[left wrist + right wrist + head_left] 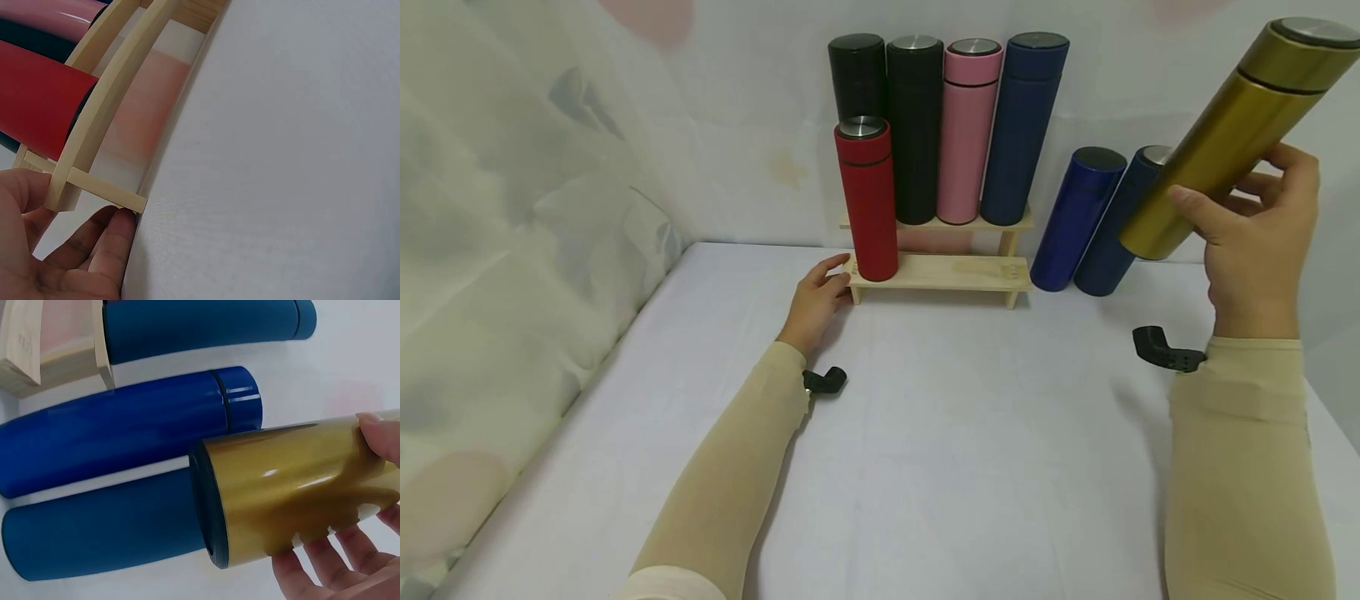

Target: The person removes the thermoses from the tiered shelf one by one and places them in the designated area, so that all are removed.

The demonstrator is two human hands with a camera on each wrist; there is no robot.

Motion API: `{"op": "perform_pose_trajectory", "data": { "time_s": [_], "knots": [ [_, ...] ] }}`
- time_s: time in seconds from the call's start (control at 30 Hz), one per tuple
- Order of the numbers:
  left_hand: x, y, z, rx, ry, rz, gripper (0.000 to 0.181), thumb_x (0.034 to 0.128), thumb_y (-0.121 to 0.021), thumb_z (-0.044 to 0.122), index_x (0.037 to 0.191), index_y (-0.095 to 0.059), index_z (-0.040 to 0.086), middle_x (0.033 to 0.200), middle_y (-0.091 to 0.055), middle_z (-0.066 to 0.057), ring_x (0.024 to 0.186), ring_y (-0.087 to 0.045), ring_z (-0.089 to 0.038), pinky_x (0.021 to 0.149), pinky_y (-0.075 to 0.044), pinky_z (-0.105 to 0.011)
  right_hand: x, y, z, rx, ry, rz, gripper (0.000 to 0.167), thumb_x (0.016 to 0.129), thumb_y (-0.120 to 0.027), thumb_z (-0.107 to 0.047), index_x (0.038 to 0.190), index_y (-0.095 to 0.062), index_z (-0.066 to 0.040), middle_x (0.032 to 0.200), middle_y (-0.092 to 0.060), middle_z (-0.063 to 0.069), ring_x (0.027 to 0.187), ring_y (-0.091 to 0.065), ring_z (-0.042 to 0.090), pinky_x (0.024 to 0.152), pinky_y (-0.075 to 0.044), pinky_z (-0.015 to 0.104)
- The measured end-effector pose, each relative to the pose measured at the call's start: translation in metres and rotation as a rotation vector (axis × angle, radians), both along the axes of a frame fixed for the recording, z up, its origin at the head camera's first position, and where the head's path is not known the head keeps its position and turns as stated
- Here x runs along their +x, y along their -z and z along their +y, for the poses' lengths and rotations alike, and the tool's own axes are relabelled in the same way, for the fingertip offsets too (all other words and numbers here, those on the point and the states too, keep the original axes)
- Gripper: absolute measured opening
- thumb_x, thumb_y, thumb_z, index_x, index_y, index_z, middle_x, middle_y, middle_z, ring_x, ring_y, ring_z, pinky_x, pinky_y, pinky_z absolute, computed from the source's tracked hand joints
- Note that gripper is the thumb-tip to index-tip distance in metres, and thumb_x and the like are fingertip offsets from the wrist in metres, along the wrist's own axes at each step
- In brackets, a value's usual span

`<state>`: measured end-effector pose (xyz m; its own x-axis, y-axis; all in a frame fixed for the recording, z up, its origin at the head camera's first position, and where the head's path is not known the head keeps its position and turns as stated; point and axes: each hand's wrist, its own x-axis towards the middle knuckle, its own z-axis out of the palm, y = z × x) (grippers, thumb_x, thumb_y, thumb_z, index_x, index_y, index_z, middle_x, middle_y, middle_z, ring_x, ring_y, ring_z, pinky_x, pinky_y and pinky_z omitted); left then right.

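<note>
At the right, raised and tilted with its cap end up, the gold vacuum flask (1232,142) sits in the right hand (1261,242), thumb and fingers wrapped round its body. The left hand (815,307) touches the left end of the wooden rack (962,271), fingers bent at the shelf and leg; whether it grips or merely braces, I cannot tell.

The work looks partway along: five flasks are on the rack, three off it. The red flask (870,204) stands at the left of the lower shelf, bare wood beside it. Behind and above are a dark-lidded black flask (856,75), its base hidden, a silver-lidded black flask (915,133), a pink flask (967,150) and a tall navy flask (1022,133). Besides the gold one, a glossy royal-blue flask (1078,221) and a matte navy flask (1108,237) stand on the white-covered table (970,433), just beyond the rack's right end. Every flask looks capped, so their contents, if any, cannot be seen.
</note>
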<state>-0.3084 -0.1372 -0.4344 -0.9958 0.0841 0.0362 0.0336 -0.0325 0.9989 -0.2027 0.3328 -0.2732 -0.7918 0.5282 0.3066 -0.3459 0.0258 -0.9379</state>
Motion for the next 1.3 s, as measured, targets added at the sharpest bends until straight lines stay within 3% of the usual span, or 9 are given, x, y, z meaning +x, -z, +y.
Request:
{"op": "perform_pose_trajectory", "data": {
  "time_s": [0.4,0.6,0.83,1.17,1.3],
  "knots": [
    [0.0,0.001,-0.001,0.007,0.006,0.0,0.046,0.1143,-0.058,0.016,0.16,-0.055,0.012,0.151,-0.056,-0.023,0.135,-0.06,-0.033,0.111,-0.053,-0.042,0.002,0.003,0.008,0.056,0.088,-0.092,0.078,0.092,-0.091,-0.012,0.156,-0.049,-0.03,0.149,-0.049,-0.001,0.127,-0.056,0.014,0.123,-0.036,0.037],
    [0.0,0.001,-0.002,0.007,0.005,0.001,0.046,0.1144,-0.058,0.017,0.16,-0.055,0.012,0.15,-0.056,-0.023,0.134,-0.061,-0.033,0.111,-0.053,-0.042,0.001,0.007,0.013,0.091,0.122,-0.132,0.075,0.095,-0.088,-0.014,0.156,-0.048,-0.031,0.148,-0.048,-0.003,0.129,-0.054,0.012,0.123,-0.035,0.037],
    [-0.001,0.001,-0.001,0.014,0.0,0.006,0.046,0.1139,-0.058,0.014,0.16,-0.055,0.01,0.149,-0.058,-0.023,0.132,-0.062,-0.033,0.11,-0.054,-0.042,-0.002,0.013,0.019,0.194,0.188,-0.254,0.074,0.099,-0.083,-0.022,0.16,-0.042,-0.036,0.15,-0.045,-0.008,0.131,-0.049,0.008,0.122,-0.037,0.037],
    [-0.001,0.001,-0.002,0.015,-0.006,0.003,0.046,0.1132,-0.057,0.013,0.159,-0.056,0.01,0.149,-0.058,-0.023,0.133,-0.062,-0.033,0.108,-0.055,-0.04,-0.013,0.034,0.034,0.111,0.17,-0.264,0.079,0.095,-0.088,-0.021,0.159,-0.044,-0.035,0.146,-0.045,-0.007,0.127,-0.051,0.009,0.12,-0.039,0.035],
    [0.0,0.001,-0.003,0.015,-0.006,0.007,0.045,0.1136,-0.057,0.013,0.159,-0.056,0.011,0.147,-0.058,-0.023,0.133,-0.062,-0.033,0.108,-0.055,-0.039,-0.021,0.046,0.042,0.17,0.176,-0.285,0.079,0.097,-0.087,-0.019,0.16,-0.043,-0.035,0.144,-0.045,-0.008,0.125,-0.049,0.008,0.117,-0.039,0.032]
  ]
}}
